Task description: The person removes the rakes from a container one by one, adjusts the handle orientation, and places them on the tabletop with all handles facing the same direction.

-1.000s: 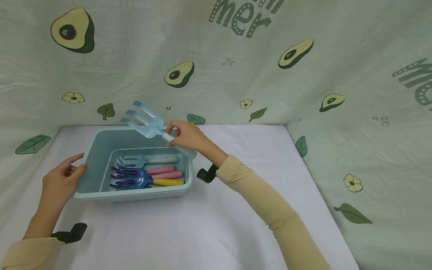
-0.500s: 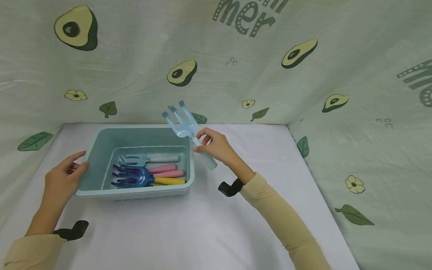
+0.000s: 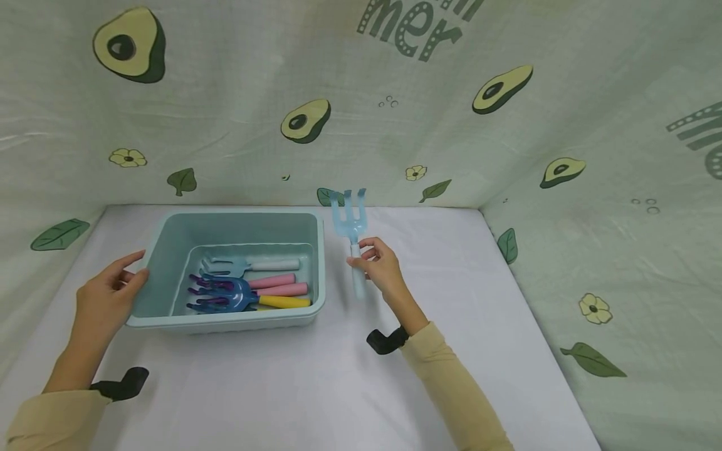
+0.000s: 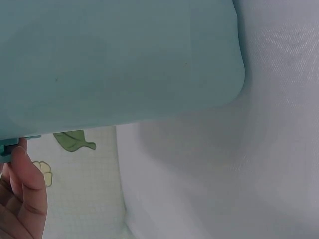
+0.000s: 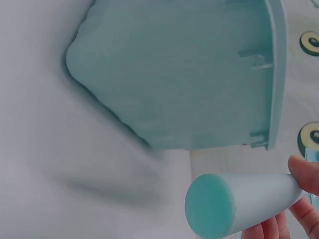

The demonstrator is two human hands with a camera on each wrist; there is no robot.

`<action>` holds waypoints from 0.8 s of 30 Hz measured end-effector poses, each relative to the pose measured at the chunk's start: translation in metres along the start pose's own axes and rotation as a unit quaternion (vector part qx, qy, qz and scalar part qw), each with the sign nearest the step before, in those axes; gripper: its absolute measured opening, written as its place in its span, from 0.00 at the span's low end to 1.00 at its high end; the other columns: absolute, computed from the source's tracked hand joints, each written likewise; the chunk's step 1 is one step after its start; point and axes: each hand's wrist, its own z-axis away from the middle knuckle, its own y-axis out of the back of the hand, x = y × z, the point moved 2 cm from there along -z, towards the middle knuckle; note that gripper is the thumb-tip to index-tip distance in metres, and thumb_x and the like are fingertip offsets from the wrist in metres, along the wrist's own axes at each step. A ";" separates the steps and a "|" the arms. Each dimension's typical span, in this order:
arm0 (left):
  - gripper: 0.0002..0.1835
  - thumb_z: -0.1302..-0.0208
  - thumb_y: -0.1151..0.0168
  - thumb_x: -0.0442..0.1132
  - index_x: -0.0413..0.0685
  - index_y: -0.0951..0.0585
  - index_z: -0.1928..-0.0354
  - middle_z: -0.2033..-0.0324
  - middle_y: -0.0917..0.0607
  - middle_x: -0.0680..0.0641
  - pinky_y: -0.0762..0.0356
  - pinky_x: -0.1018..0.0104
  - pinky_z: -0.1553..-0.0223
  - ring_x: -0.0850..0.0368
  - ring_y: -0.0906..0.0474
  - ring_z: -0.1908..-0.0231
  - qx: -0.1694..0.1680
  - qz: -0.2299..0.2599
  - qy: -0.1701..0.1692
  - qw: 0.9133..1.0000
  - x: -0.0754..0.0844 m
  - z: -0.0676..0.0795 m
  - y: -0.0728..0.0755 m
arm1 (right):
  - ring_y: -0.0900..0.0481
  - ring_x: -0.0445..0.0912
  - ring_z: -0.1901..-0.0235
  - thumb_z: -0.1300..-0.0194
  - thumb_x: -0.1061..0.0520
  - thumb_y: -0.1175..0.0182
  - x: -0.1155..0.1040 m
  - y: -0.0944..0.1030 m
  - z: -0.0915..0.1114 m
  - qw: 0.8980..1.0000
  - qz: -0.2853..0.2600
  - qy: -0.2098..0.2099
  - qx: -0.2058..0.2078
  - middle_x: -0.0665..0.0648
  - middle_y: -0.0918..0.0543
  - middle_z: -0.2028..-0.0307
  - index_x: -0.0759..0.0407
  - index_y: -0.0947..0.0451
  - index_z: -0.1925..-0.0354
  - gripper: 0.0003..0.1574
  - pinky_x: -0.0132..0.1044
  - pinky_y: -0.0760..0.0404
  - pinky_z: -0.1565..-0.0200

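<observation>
My right hand [image 3: 381, 266] pinches a light-blue hand fork [image 3: 355, 250] by its pale handle, just right of the bin. The tines point away toward the back wall. In the right wrist view the handle's rounded turquoise end [image 5: 210, 206] faces the camera. My left hand [image 3: 108, 297] grips the left rim of the pale teal plastic bin [image 3: 225, 322], thumb and fingers at the edge; the left wrist view shows its fingers [image 4: 30, 174] at the rim. Inside the bin lie another light-blue hand fork [image 3: 273, 265], pink-handled purple forks [image 3: 282, 290] and a blue fork with a yellow handle [image 3: 284, 302].
A white cloth [image 3: 316, 388] covers the table. Behind and to the right hangs a pale green curtain [image 3: 395, 138] printed with avocados, leaves and flowers. Black wrist mounts [image 3: 386, 341] sit on both wrists.
My right hand has carried the light-blue hand fork out from over the bin to the right and lower, turning its tines from left to straight away. My left hand stays on the rim.
</observation>
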 end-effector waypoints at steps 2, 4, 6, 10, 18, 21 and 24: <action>0.28 0.35 0.53 0.51 0.52 0.37 0.35 0.64 0.24 0.41 0.36 0.85 0.78 0.70 0.36 0.76 0.001 -0.001 0.000 1.000 0.000 0.000 0.000 | 0.31 0.44 0.71 0.52 0.54 0.32 0.011 -0.002 -0.001 1.000 -0.009 -0.017 0.009 0.51 0.28 0.71 0.50 0.26 0.58 0.20 0.35 0.26 0.72; 0.28 0.35 0.53 0.51 0.52 0.37 0.35 0.64 0.24 0.41 0.36 0.85 0.78 0.71 0.36 0.76 0.001 -0.001 0.001 1.000 0.000 0.000 -0.001 | 0.31 0.44 0.70 0.52 0.54 0.32 0.022 -0.005 -0.002 0.999 -0.012 -0.033 0.016 0.51 0.29 0.72 0.50 0.26 0.59 0.20 0.35 0.26 0.72; 0.28 0.35 0.53 0.51 0.52 0.37 0.34 0.64 0.24 0.40 0.37 0.85 0.78 0.70 0.36 0.76 0.000 0.000 0.003 1.000 0.000 0.000 -0.001 | 0.30 0.44 0.71 0.52 0.55 0.32 0.030 -0.008 -0.003 0.999 -0.011 -0.047 0.019 0.51 0.29 0.72 0.51 0.26 0.59 0.20 0.35 0.26 0.72; 0.28 0.35 0.53 0.51 0.51 0.37 0.35 0.64 0.25 0.40 0.36 0.85 0.79 0.69 0.36 0.76 0.000 0.001 0.004 1.000 0.000 0.000 -0.001 | 0.30 0.43 0.74 0.52 0.56 0.32 0.046 -0.015 -0.004 0.997 -0.006 -0.069 0.017 0.50 0.29 0.74 0.53 0.26 0.59 0.20 0.36 0.26 0.73; 0.28 0.35 0.54 0.51 0.51 0.37 0.35 0.63 0.25 0.39 0.35 0.83 0.80 0.68 0.35 0.75 -0.003 0.002 0.005 1.000 0.000 0.001 0.000 | 0.31 0.42 0.78 0.51 0.55 0.33 0.067 -0.029 -0.007 0.996 0.038 -0.081 0.001 0.51 0.27 0.75 0.58 0.26 0.58 0.21 0.30 0.30 0.78; 0.28 0.35 0.54 0.52 0.52 0.38 0.34 0.63 0.25 0.39 0.36 0.85 0.79 0.66 0.34 0.74 -0.004 0.003 0.009 1.000 0.000 0.001 0.000 | 0.30 0.43 0.78 0.51 0.54 0.33 0.073 -0.035 -0.009 0.995 0.060 -0.084 -0.004 0.52 0.27 0.74 0.59 0.27 0.59 0.21 0.31 0.30 0.78; 0.29 0.35 0.54 0.52 0.51 0.38 0.34 0.62 0.25 0.40 0.36 0.85 0.79 0.66 0.34 0.74 -0.003 0.002 0.011 1.000 0.001 0.001 0.000 | 0.29 0.43 0.77 0.51 0.54 0.33 0.076 -0.041 -0.010 0.994 0.073 -0.084 -0.011 0.53 0.27 0.73 0.60 0.27 0.60 0.21 0.31 0.29 0.79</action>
